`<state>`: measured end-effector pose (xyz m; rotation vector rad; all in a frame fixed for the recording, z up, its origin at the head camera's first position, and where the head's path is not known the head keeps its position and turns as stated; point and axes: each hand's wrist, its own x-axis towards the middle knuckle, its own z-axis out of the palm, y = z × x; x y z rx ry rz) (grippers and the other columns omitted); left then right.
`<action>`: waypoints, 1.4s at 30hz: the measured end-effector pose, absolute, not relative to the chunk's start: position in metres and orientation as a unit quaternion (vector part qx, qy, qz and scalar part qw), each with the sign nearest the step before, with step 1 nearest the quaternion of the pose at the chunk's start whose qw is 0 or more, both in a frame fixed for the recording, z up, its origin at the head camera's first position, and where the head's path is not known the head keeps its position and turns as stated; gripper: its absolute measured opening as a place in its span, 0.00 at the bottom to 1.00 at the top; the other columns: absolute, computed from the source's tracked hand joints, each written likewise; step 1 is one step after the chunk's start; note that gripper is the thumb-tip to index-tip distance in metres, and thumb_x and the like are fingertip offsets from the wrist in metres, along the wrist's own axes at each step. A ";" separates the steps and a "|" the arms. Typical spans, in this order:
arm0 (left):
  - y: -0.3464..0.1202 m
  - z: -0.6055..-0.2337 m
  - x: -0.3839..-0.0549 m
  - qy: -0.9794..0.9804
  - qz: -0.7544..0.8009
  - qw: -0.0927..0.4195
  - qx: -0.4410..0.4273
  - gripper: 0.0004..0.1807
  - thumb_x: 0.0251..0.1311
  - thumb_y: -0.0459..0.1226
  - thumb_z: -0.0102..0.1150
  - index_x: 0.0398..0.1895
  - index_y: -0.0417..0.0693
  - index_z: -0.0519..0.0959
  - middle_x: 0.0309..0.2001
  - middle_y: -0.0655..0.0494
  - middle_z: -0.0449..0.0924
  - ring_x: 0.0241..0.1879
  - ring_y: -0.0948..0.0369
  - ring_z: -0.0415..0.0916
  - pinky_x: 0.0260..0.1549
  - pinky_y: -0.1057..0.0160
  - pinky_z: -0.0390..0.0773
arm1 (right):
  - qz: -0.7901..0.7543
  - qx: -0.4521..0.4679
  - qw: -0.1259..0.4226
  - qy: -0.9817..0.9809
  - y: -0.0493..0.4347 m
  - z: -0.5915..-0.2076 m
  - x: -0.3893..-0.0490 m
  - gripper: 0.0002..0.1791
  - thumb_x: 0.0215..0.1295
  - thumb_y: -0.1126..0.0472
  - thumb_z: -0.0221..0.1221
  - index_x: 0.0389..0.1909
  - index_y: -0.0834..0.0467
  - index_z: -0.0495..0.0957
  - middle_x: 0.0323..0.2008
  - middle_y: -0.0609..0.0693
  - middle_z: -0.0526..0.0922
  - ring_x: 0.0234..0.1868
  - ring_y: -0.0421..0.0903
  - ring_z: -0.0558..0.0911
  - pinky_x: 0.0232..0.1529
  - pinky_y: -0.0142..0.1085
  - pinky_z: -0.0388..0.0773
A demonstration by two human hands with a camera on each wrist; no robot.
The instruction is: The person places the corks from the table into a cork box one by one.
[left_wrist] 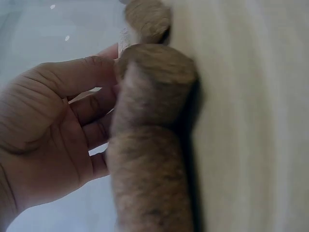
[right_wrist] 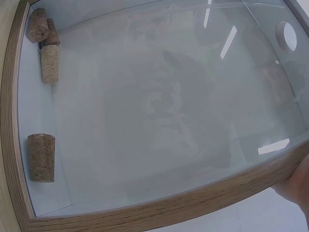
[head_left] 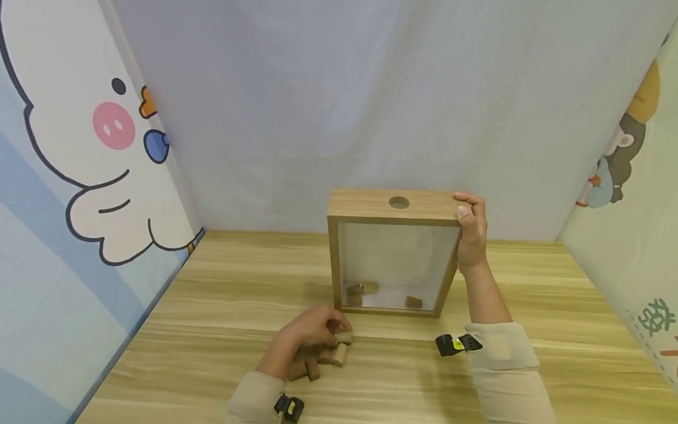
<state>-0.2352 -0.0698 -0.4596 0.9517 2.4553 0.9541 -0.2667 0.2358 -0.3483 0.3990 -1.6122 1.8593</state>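
A wooden display box (head_left: 389, 265) with a clear front and a round hole (head_left: 399, 202) in its top stands upright on the table. My right hand (head_left: 473, 235) grips its upper right corner, thumb on the top edge. Inside, several corks lie at the bottom, one cork (right_wrist: 41, 158) apart from the rest. Low over the table, my left hand (head_left: 316, 327) pinches a pale cork (head_left: 344, 337) between thumb and fingertips, just in front of the box's lower left corner. More corks (head_left: 312, 370) lie loose under and beside that hand; in the left wrist view, nearer corks (left_wrist: 150, 179) hide the fingertips.
The wood-grain table (head_left: 228, 282) runs back to a pale curtain (head_left: 296, 118) close behind the box. Printed cartoon panels (head_left: 106, 176) flank it on both sides. A black strap with a buckle (head_left: 450, 344) hangs from the right sleeve.
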 end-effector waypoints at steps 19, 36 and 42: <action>-0.079 -0.432 -0.215 0.845 0.387 0.132 0.346 0.22 0.50 0.24 0.51 0.50 0.39 0.78 0.32 0.57 0.72 0.31 0.62 0.69 0.30 0.65 0.74 | 0.707 0.147 0.320 -0.614 0.235 -0.346 -0.262 0.16 0.59 0.54 0.43 0.47 0.50 0.71 0.49 0.50 0.64 0.44 0.46 0.62 0.45 0.39 0.53; -0.088 -0.394 -0.218 0.816 0.442 0.084 0.363 0.20 0.56 0.24 0.51 0.54 0.37 0.75 0.35 0.52 0.68 0.29 0.60 0.63 0.26 0.67 0.68 | 0.704 0.146 0.318 -0.617 0.232 -0.346 -0.262 0.16 0.59 0.54 0.43 0.47 0.50 0.70 0.48 0.50 0.64 0.44 0.46 0.62 0.45 0.39 0.53; -0.086 -0.378 -0.219 0.813 0.434 0.046 0.386 0.18 0.57 0.25 0.53 0.51 0.39 0.77 0.33 0.55 0.69 0.27 0.62 0.64 0.26 0.66 0.69 | 0.701 0.145 0.320 -0.620 0.232 -0.345 -0.261 0.16 0.59 0.53 0.43 0.47 0.49 0.70 0.51 0.50 0.64 0.47 0.46 0.60 0.47 0.39 0.51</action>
